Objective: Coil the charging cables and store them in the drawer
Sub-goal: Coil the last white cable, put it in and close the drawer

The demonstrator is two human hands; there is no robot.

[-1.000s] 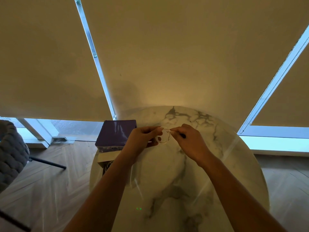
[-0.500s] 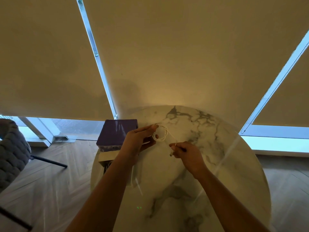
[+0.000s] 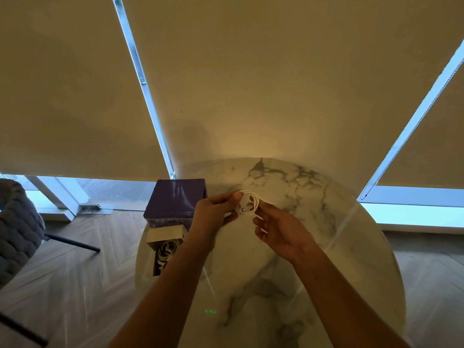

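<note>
Head view looks down on a round marble table [image 3: 313, 247], a purple box [image 3: 175, 199] at its left edge and an open drawer [image 3: 164, 247] below it with coiled cables inside. Above the tabletop the left hand [image 3: 213, 214] pinches a small white cable coil [image 3: 247, 203] between thumb and fingertips. The right hand [image 3: 278, 229] sits just beside the coil, its fingers loosely spread, the loose cable end lying across them.
</note>
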